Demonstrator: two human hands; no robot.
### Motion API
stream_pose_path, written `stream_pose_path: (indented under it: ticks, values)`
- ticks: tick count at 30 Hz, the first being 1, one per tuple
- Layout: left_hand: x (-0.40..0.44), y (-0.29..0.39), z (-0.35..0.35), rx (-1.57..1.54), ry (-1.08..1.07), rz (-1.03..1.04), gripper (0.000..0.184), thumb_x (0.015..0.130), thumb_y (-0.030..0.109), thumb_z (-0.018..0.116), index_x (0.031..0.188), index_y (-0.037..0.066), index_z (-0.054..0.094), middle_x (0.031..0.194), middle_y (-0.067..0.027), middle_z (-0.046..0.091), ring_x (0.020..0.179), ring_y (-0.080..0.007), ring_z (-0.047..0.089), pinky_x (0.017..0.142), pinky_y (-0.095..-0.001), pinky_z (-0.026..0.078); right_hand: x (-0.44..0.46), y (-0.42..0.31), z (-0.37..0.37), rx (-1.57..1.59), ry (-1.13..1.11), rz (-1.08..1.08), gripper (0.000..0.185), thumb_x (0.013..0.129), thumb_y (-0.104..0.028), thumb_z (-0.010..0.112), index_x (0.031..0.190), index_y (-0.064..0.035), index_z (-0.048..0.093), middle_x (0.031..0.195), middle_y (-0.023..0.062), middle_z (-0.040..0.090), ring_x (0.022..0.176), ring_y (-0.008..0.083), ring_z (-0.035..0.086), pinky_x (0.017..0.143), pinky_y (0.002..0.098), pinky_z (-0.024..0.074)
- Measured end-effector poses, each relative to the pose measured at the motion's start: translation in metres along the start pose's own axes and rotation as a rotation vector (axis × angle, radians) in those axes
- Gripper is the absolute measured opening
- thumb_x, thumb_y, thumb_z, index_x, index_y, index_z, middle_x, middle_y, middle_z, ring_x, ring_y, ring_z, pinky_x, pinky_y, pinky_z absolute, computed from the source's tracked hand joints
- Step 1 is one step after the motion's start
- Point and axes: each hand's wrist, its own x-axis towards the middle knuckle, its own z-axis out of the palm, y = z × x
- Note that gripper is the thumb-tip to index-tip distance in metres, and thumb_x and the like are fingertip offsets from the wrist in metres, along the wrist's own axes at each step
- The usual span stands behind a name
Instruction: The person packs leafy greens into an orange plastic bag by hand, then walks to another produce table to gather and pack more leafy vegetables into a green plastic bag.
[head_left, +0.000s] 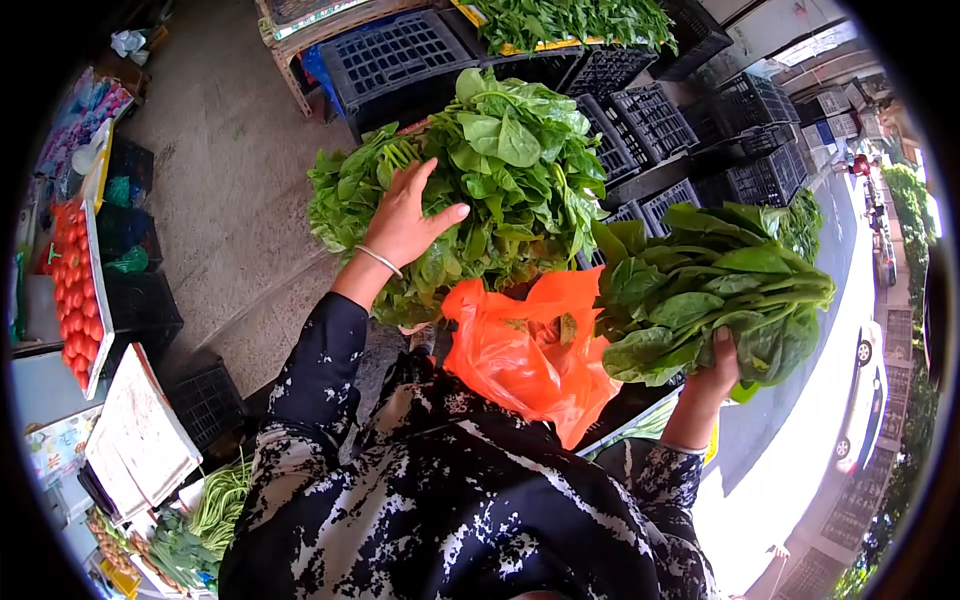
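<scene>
Left hand: reaching over the near left part of a large heap of leafy greens. It is opening partway, the thumb standing well apart from the forefinger; the other fingers are partly hidden. It is not closing around any bunch in view; whether the fingertips are pressing on leaves, cannot tell. A pale bangle is circling the wrist.

Right hand: closing around a bunch of broad-leaved greens. The thumb is lying upright against the near side of the leaves; the remaining fingers are hiding behind or beneath them, so their exact curl cannot be told. The bunch is spreading out past the hand on both sides, with pale stems showing among dark leaves.

Orange plastic bag: hanging or lying crumpled between the two forearms, just in front of the patterned garment. Its mouth is gaping towards the heap, and some leaf is showing inside. Neither hand is holding it. What is supporting it, cannot tell.

Surroundings: black plastic crates are standing beyond and to the right of the heap. More greens are lying at the far edge of the view. On the left, red tomatoes are filling a light-edged tray; long green beans are lying at lower left. A pale car is showing at far right.
</scene>
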Motion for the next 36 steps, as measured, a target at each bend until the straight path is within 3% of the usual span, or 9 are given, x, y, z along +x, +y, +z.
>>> stream_pose_path:
  ticks: [2, 8, 10, 13, 16, 18, 20, 28, 36]
  values:
    - [0.005, 0.007, -0.007, -0.092, 0.047, 0.028, 0.072, 0.078, 0.048, 0.061, 0.131, 0.006, 0.036, 0.134, -0.0192, 0.036, 0.124, -0.0322, 0.036, 0.099, -0.0374, 0.033, 0.014, -0.008, 0.011, -0.148, -0.151, -0.045, 0.047, 0.073, -0.013, 0.059, 0.116, 0.0025, 0.047, 0.111, 0.0109, 0.053, 0.099, 0.0221, 0.053, 0.087, 0.0348, 0.0433]
    - [0.005, -0.028, -0.006, -0.056, -0.103, -0.011, 0.060, 0.079, 0.038, 0.062, 0.126, 0.006, 0.042, 0.122, -0.0158, 0.049, 0.105, -0.0279, 0.053, 0.089, -0.0362, 0.042, 0.059, -0.015, 0.093, -0.236, -0.596, -0.019, 0.047, 0.067, -0.006, 0.062, 0.112, 0.0001, 0.050, 0.102, 0.0081, 0.057, 0.092, 0.0204, 0.056, 0.081, 0.0323, 0.0453]
    - [0.012, -0.043, -0.010, -0.803, -0.057, -0.176, 0.051, 0.085, 0.032, 0.059, 0.127, 0.009, 0.042, 0.125, -0.0143, 0.048, 0.115, -0.0216, 0.047, 0.093, -0.0331, 0.039, 0.072, -0.009, 0.127, -0.183, -0.751, 0.146, 0.049, 0.066, -0.006, 0.063, 0.113, -0.0001, 0.050, 0.102, 0.0075, 0.058, 0.093, 0.0197, 0.055, 0.082, 0.0314, 0.0448]
    - [0.004, 0.015, -0.059, -0.984, 0.308, -0.071, 0.057, 0.088, 0.043, 0.049, 0.133, 0.012, 0.035, 0.130, -0.0134, 0.043, 0.121, -0.0207, 0.041, 0.095, -0.0354, 0.037, 0.085, 0.005, 0.192, -0.087, -0.931, 0.195, 0.049, 0.064, -0.003, 0.069, 0.110, 0.0011, 0.053, 0.098, 0.0067, 0.060, 0.088, 0.0171, 0.057, 0.079, 0.0314, 0.0463]
    - [0.013, 0.049, -0.072, -1.074, 0.334, 0.113, 0.071, 0.084, 0.051, 0.050, 0.139, 0.014, 0.024, 0.139, -0.0144, 0.029, 0.128, -0.0244, 0.030, 0.100, -0.0380, 0.030, 0.100, 0.030, 0.232, -0.191, -1.097, 0.319, 0.058, 0.064, -0.007, 0.072, 0.116, 0.0014, 0.048, 0.098, 0.0085, 0.060, 0.090, 0.0187, 0.058, 0.081, 0.0317, 0.0465]
    - [0.034, 0.052, -0.061, -0.939, 0.237, 0.153, 0.091, 0.076, 0.054, 0.060, 0.141, 0.013, 0.012, 0.143, -0.0159, 0.016, 0.128, -0.0258, 0.028, 0.101, -0.0388, 0.030, 0.105, 0.054, 0.253, -0.325, -1.109, 0.429, 0.069, 0.062, -0.012, 0.074, 0.121, 0.0014, 0.042, 0.100, 0.0109, 0.060, 0.091, 0.0210, 0.058, 0.083, 0.0322, 0.0468]
    - [0.045, 0.056, -0.044, -1.126, 0.268, -0.009, 0.099, 0.072, 0.039, 0.072, 0.141, 0.008, 0.009, 0.138, -0.0158, 0.029, 0.125, -0.0247, 0.032, 0.100, -0.0371, 0.031, 0.100, 0.077, 0.266, -0.359, -1.117, 0.484, 0.077, 0.060, -0.017, 0.077, 0.124, 0.0026, 0.038, 0.104, 0.0146, 0.058, 0.093, 0.0230, 0.058, 0.084, 0.0335, 0.0473]
    - [0.057, 0.028, -0.023, -1.629, 0.287, -0.159, 0.066, 0.077, 0.019, 0.065, 0.131, 0.008, 0.029, 0.117, -0.0112, 0.050, 0.104, -0.0218, 0.053, 0.086, -0.0346, 0.045, 0.095, 0.078, 0.266, -0.111, -1.173, 0.718, 0.082, 0.063, -0.029, 0.081, 0.126, 0.0002, 0.036, 0.111, 0.0141, 0.055, 0.102, 0.0229, 0.055, 0.087, 0.0339, 0.0462]
    - [0.048, 0.023, -0.023, -1.778, 0.116, -0.140, 0.050, 0.080, 0.018, 0.059, 0.125, 0.010, 0.038, 0.112, -0.0071, 0.053, 0.099, -0.0187, 0.055, 0.084, -0.0325, 0.047, 0.115, 0.072, 0.245, -0.042, -1.130, 0.688, 0.052, 0.069, -0.006, 0.073, 0.115, -0.0023, 0.049, 0.098, 0.0074, 0.061, 0.087, 0.0173, 0.060, 0.080, 0.0314, 0.0486]
